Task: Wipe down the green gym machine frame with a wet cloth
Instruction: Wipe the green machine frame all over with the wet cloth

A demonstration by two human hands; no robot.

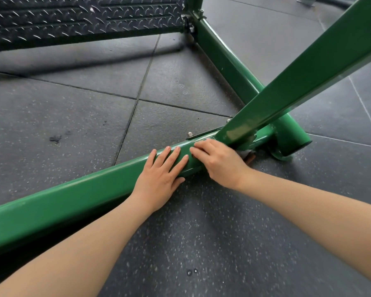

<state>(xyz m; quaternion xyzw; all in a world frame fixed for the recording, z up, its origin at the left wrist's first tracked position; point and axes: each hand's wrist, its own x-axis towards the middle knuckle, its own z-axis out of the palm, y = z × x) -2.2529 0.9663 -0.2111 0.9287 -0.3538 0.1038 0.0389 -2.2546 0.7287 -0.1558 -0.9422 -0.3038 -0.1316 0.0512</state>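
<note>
Both your hands sit on the low green rail [94, 189], which runs long from lower left up to the joint where the slanted green beam [308, 61] meets it. Your left hand [161, 174] lies flat with fingers straight, holding nothing, while your right hand [219, 161], nearer the joint, curls over the rail with a pale scrap of cloth [245, 152] showing just past it. Whether you are gripping the cloth is unclear, so judge your wipe along the rail's length.

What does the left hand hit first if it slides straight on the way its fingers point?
Probably the right hand: the left hand lies flat on the green floor bar, fingertips nearly touching the right hand's fingers. Behind that stands the slanted green post.
</note>
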